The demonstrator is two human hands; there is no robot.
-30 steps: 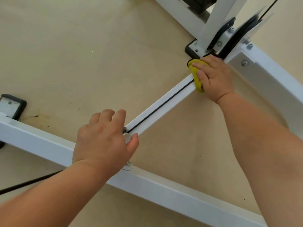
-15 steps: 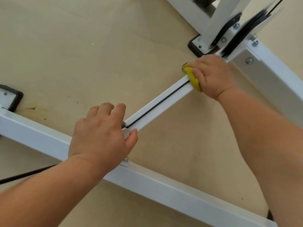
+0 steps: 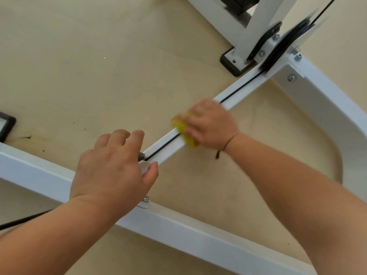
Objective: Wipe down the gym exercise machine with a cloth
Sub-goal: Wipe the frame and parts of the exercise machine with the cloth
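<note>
- Your right hand [image 3: 210, 126] is clasped over the yellow cloth [image 3: 183, 132] and presses it onto the diagonal bar [image 3: 241, 96] about midway along. The hand is blurred, so I can't make out individual fingers.
- Your left hand [image 3: 113, 169] grasps the lower end of that bar, thumb on the near side and fingers curled over the far side, where it meets the cross beam [image 3: 198, 233].
- A black cable [image 3: 162, 147] runs along the top of the bar, up to the pulley [image 3: 286, 44].
- The step looks like a wiping stroke along the bar, part of the frame wipe-down.
- Next, you need to cover the short stretch between your hands, so the left hand has to lift clear. Keep the cloth flat so it doesn't snag the cable.
</note>
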